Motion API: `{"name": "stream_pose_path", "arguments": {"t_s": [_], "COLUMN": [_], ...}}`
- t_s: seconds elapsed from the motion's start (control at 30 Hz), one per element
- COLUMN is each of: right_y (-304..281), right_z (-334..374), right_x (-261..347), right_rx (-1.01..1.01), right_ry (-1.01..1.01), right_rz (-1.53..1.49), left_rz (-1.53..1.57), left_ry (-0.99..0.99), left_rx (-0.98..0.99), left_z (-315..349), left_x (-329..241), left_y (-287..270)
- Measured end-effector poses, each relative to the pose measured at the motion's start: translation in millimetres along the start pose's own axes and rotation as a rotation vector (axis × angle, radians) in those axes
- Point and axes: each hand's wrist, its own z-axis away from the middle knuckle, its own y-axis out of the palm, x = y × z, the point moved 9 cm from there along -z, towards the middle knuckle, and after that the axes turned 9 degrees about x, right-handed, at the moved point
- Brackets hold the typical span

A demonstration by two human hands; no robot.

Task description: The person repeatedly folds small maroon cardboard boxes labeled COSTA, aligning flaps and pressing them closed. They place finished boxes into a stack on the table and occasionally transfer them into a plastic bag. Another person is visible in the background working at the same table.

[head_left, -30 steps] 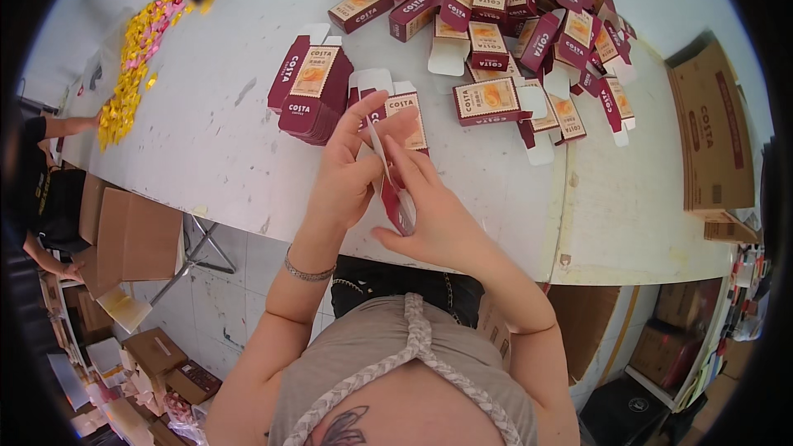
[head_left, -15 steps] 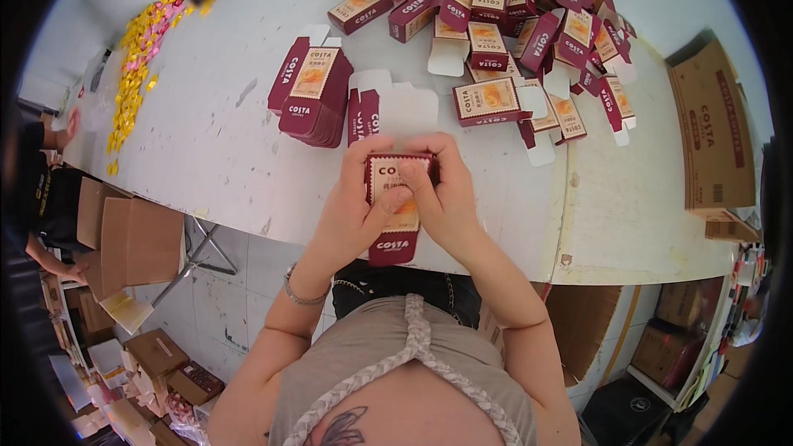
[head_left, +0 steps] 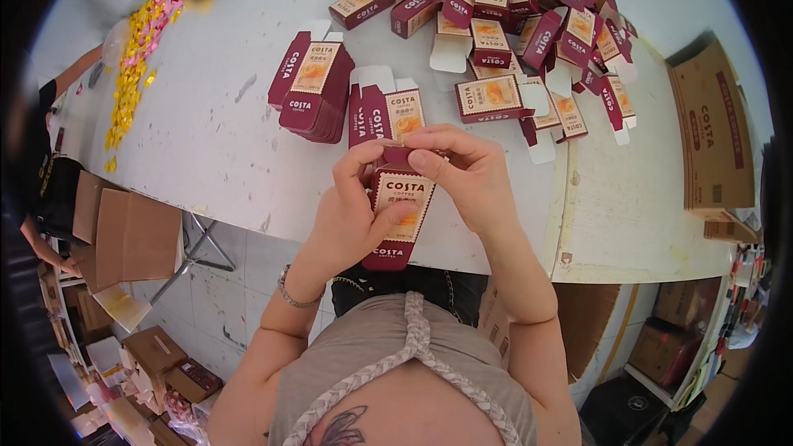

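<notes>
Between my hands, at the near edge of the table, is a maroon and cream carton (head_left: 405, 211). My left hand (head_left: 353, 215) wraps its left side, with the thumb lying across the front panel. At the carton's top end my right hand (head_left: 467, 173) pinches the end flap with thumb and fingers, where the left fingertips also meet it. Just beyond my fingers lie more flat cartons (head_left: 405, 107) with white flaps showing. A neat stack of flat cartons (head_left: 314, 91) stands to their left.
A heap of formed cartons (head_left: 496, 33) covers the far right of the table (head_left: 223, 140). Yellow and pink wrapped pieces (head_left: 132, 83) lie at the far left. Another person's hand (head_left: 70, 264) is by an open cardboard box (head_left: 136, 235). A large brown box (head_left: 714, 132) stands at right.
My right hand has shifted right and up from the carton's front to its top end, where the flap now stands up. The other person's upper arm has reached toward the wrapped pieces.
</notes>
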Motion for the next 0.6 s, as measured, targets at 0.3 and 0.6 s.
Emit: {"name": "stream_pose_path", "arguments": {"t_s": [0.3, 0.6], "right_y": [18.5, -52.5], "right_z": [14.4, -33.1], "right_x": [-5.5, -32.6], "right_rx": [0.212, -0.466], "right_ry": [0.088, -0.125], "right_rz": [0.306, 1.158], "left_rz": [0.224, 0.256], "left_ry": [-0.18, -0.121], "left_rx": [0.099, -0.36], "left_z": [13.0, 9.2], "left_x": [30.2, 44.6], "left_y": [-0.1, -51.8]}}
